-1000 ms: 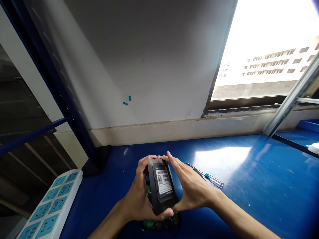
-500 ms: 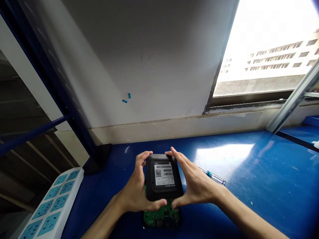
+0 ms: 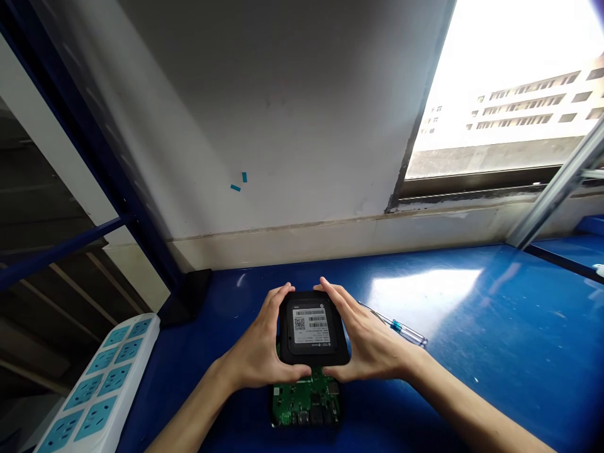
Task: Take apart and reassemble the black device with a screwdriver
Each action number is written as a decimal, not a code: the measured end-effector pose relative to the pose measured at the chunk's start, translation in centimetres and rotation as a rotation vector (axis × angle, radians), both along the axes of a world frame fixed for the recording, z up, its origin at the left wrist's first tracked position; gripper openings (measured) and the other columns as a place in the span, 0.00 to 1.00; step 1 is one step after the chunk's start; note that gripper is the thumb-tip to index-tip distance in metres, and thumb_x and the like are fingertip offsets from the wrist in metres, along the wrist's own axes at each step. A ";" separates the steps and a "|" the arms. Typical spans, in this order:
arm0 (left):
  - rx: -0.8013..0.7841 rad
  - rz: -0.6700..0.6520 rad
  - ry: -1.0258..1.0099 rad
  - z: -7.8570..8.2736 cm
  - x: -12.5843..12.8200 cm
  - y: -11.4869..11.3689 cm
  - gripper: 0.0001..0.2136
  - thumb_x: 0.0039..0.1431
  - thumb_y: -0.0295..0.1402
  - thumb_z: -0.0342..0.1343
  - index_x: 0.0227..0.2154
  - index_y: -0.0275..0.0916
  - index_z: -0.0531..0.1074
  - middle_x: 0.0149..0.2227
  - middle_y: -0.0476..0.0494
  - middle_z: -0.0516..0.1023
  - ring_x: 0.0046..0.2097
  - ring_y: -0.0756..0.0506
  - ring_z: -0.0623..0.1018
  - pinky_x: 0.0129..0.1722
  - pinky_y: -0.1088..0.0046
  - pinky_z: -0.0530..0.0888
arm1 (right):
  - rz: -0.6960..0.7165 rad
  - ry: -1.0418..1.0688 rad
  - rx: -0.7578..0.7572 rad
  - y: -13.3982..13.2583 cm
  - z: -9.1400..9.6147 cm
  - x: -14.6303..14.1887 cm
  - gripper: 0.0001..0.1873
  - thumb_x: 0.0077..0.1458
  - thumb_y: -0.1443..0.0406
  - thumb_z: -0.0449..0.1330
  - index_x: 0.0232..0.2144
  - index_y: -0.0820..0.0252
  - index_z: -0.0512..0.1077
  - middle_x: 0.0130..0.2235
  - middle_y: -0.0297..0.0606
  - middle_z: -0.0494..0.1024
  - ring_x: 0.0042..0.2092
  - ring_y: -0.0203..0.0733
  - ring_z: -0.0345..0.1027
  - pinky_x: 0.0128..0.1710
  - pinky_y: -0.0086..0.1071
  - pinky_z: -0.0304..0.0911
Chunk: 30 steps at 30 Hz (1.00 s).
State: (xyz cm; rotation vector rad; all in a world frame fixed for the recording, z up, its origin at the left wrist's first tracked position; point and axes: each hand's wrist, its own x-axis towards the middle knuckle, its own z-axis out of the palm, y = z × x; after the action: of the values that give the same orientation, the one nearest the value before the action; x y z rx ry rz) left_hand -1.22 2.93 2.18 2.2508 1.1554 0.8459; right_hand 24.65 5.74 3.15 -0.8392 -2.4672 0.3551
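Both hands are gripping the cover (image 3: 313, 329) just above the board (image 3: 304, 404): the left hand (image 3: 257, 352) and right hand (image 3: 365, 343) are clasping its side edges. The cover looks light, rigid, smooth plastic; the edges are offering the surest hold

Left hand (image 3: 257, 352) bare, right hand (image 3: 372, 346) bare, forearms uncovered, no sleeves

Label (image 3: 310, 326) on black cover (image 3: 314, 358): print unreadable

Left hand (image 3: 257, 352) and right hand (image 3: 370, 346) cupped inward — fingertips nearly meeting.
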 end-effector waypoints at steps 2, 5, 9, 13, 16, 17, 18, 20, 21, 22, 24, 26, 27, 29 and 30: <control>0.025 -0.002 0.017 0.0 -0.1 0.0 0.61 0.43 0.33 0.76 0.70 0.53 0.36 0.70 0.33 0.49 0.72 0.27 0.52 0.68 0.39 0.60 | -0.008 -0.014 0.005 0.0 0.0 0.0 0.74 0.40 0.59 0.73 0.73 0.53 0.25 0.69 0.56 0.55 0.69 0.64 0.54 0.64 0.57 0.64; 0.068 -0.017 0.033 0.2 -0.2 0.1 0.61 0.43 0.33 0.76 0.70 0.54 0.37 0.70 0.34 0.50 0.72 0.27 0.54 0.67 0.40 0.62 | -0.010 -0.026 0.015 0.0 0.1 -0.1 0.74 0.41 0.59 0.73 0.73 0.54 0.25 0.68 0.56 0.56 0.69 0.64 0.55 0.63 0.57 0.65; 0.109 -0.027 0.042 0.2 -0.2 0.1 0.62 0.42 0.32 0.77 0.70 0.54 0.37 0.69 0.34 0.51 0.70 0.28 0.57 0.66 0.41 0.65 | -0.011 -0.031 0.036 0.0 0.1 -0.2 0.74 0.40 0.59 0.72 0.72 0.54 0.24 0.67 0.57 0.56 0.68 0.66 0.56 0.62 0.59 0.65; 0.145 -0.018 0.070 0.3 -0.1 0.1 0.62 0.40 0.32 0.77 0.70 0.53 0.36 0.68 0.34 0.53 0.69 0.27 0.58 0.65 0.39 0.65 | -0.005 -0.027 0.048 0.0 0.1 -0.2 0.73 0.39 0.59 0.72 0.72 0.54 0.25 0.67 0.56 0.57 0.67 0.66 0.57 0.62 0.59 0.65; 0.164 -0.006 0.077 0.5 0.0 -0.1 0.62 0.39 0.33 0.77 0.69 0.53 0.37 0.66 0.34 0.56 0.67 0.27 0.59 0.64 0.37 0.65 | 0.005 -0.016 0.043 -0.2 0.1 -0.3 0.72 0.39 0.59 0.70 0.73 0.56 0.26 0.66 0.57 0.57 0.67 0.66 0.57 0.62 0.58 0.65; 0.163 -0.001 0.078 0.6 0.0 -0.2 0.62 0.39 0.33 0.77 0.69 0.52 0.38 0.65 0.34 0.56 0.66 0.27 0.60 0.63 0.37 0.66 | 0.006 -0.015 0.035 -0.3 0.2 -0.4 0.72 0.40 0.60 0.70 0.73 0.56 0.26 0.66 0.57 0.56 0.67 0.66 0.57 0.62 0.58 0.65; 0.158 0.002 0.083 0.8 0.0 -0.2 0.62 0.38 0.34 0.77 0.69 0.52 0.38 0.64 0.34 0.57 0.66 0.27 0.61 0.62 0.38 0.67 | 0.008 -0.015 0.024 -0.4 0.3 -0.4 0.71 0.40 0.60 0.70 0.73 0.57 0.26 0.66 0.58 0.56 0.67 0.66 0.57 0.62 0.58 0.65; 0.133 0.002 0.109 1.3 0.0 -0.4 0.61 0.38 0.35 0.77 0.68 0.51 0.39 0.63 0.35 0.59 0.65 0.27 0.62 0.61 0.40 0.69 | 0.011 -0.028 -0.008 -0.7 0.5 -0.6 0.71 0.40 0.60 0.69 0.73 0.58 0.26 0.66 0.58 0.57 0.67 0.66 0.57 0.61 0.57 0.66; 0.113 -0.001 0.131 1.6 0.0 -0.5 0.60 0.38 0.36 0.77 0.68 0.50 0.40 0.63 0.35 0.59 0.64 0.28 0.62 0.61 0.40 0.69 | 0.013 -0.041 -0.028 -0.8 0.7 -0.6 0.71 0.40 0.59 0.69 0.73 0.58 0.26 0.66 0.58 0.57 0.66 0.66 0.58 0.60 0.57 0.66; 0.091 -0.004 0.158 1.9 0.0 -0.5 0.59 0.38 0.37 0.76 0.68 0.49 0.41 0.63 0.34 0.60 0.64 0.28 0.63 0.61 0.41 0.69 | 0.013 -0.054 -0.048 -1.0 0.8 -0.7 0.71 0.40 0.59 0.69 0.73 0.58 0.26 0.65 0.58 0.59 0.65 0.66 0.59 0.60 0.57 0.66; 0.042 -0.006 0.212 2.6 -0.1 -0.8 0.58 0.39 0.39 0.76 0.68 0.48 0.43 0.64 0.34 0.60 0.64 0.28 0.63 0.62 0.42 0.69 | 0.010 -0.082 -0.090 -1.3 1.2 -0.8 0.71 0.40 0.58 0.70 0.73 0.58 0.28 0.63 0.58 0.62 0.63 0.66 0.62 0.58 0.58 0.67; -0.020 -0.004 0.255 3.3 -0.2 -1.2 0.58 0.39 0.40 0.75 0.69 0.46 0.44 0.64 0.33 0.61 0.64 0.27 0.65 0.61 0.42 0.69 | 0.009 -0.107 -0.125 -1.6 1.5 -1.0 0.71 0.40 0.56 0.71 0.74 0.60 0.31 0.60 0.57 0.66 0.60 0.66 0.65 0.56 0.58 0.67; -0.049 -0.005 0.273 3.7 -0.3 -1.4 0.59 0.38 0.41 0.75 0.70 0.45 0.43 0.63 0.32 0.62 0.63 0.27 0.66 0.60 0.42 0.69 | 0.010 -0.121 -0.139 -1.8 1.5 -1.0 0.71 0.40 0.54 0.72 0.74 0.60 0.32 0.59 0.57 0.67 0.59 0.65 0.66 0.57 0.58 0.67; -0.098 -0.014 0.324 4.4 -0.3 -2.0 0.59 0.39 0.42 0.75 0.70 0.43 0.44 0.64 0.31 0.63 0.63 0.27 0.66 0.61 0.43 0.69 | 0.014 -0.158 -0.158 -2.1 1.6 -1.2 0.72 0.39 0.51 0.72 0.74 0.62 0.33 0.58 0.56 0.70 0.58 0.65 0.67 0.57 0.57 0.66; -0.113 -0.010 0.347 4.7 -0.3 -2.2 0.58 0.39 0.42 0.74 0.70 0.41 0.45 0.64 0.31 0.63 0.63 0.27 0.66 0.61 0.43 0.69 | 0.016 -0.178 -0.164 -2.2 1.6 -1.4 0.73 0.39 0.50 0.72 0.74 0.63 0.33 0.57 0.57 0.70 0.58 0.65 0.67 0.57 0.57 0.65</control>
State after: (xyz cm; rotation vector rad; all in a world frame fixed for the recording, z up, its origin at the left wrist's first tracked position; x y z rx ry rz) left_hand -1.57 0.68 6.90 2.3644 1.3030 0.3813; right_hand 23.30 3.55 4.79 -0.9554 -2.6373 0.5151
